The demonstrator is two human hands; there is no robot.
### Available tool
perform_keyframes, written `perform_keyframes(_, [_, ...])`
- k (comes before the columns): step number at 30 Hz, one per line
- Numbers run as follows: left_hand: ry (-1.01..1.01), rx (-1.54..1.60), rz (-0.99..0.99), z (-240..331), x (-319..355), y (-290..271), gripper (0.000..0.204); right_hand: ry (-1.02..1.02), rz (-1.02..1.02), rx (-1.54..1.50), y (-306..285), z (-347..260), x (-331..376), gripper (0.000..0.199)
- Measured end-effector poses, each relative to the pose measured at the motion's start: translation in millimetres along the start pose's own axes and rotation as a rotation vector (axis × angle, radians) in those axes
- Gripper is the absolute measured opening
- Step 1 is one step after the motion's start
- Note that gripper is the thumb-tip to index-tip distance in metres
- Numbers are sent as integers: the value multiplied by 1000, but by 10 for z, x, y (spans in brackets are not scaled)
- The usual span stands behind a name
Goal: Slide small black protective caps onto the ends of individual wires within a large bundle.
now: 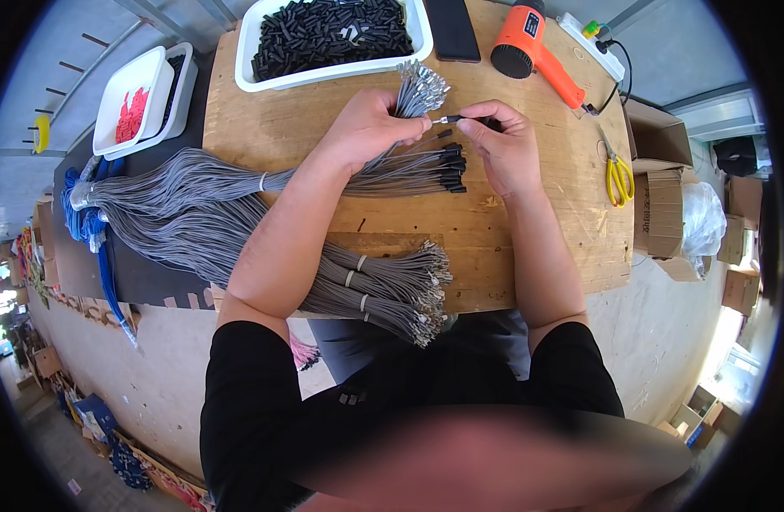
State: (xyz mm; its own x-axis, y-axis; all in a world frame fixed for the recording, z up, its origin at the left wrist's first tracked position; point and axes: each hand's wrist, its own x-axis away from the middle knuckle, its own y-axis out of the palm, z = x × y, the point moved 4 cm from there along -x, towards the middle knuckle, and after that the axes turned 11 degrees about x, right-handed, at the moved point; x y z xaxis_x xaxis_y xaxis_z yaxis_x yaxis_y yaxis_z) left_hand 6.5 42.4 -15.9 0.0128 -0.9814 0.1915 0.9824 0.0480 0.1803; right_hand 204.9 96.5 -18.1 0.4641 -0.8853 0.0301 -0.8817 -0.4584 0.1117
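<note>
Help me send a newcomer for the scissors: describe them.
Find the wooden table, then the orange heat gun at its far right. Below it, by the table's right edge, lie the scissors, set apart by yellow looped handles.

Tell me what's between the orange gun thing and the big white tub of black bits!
A flat black phone-like slab lies on the wooden table between them; the head view shows it.

On the table point(571, 230), yellow-handled scissors point(614, 163) are laid at right; a dark phone point(454, 31) and white power strip point(611, 65) are seen farther back.
</note>
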Motion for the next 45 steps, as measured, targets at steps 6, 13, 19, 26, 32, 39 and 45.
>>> perform_keyframes(6, [-2, -26, 5, 26, 11, 20, 21, 27, -1, 33, -4, -10, 10, 12])
perform_keyframes(13, [7, -13, -37, 46, 19, 21, 21, 58, 6, -6, -34, 25, -8, 10])
perform_keyframes(19, [15, -116, -37, 51, 21, 25, 23, 224, -164, -260, -78, 81, -68, 18])
perform_keyframes(26, [11, -133, -61, 45, 16, 18, 23, 308, -221, -367, -87, 137, -70, 22])
perform_keyframes(32, [1, -147, -71, 52, 32, 26, 23, 325, -255, -355, -32, 163, -62, 20])
perform_keyframes(39, [12, -78, -91, 38, 24, 15, 22, 320, -273, -352, -29, 184, -61, 18])
perform_keyframes(45, [-10, -66, -73, 55, 37, 37, 22, 325, -286, -352, -12, 126, -43, 18])
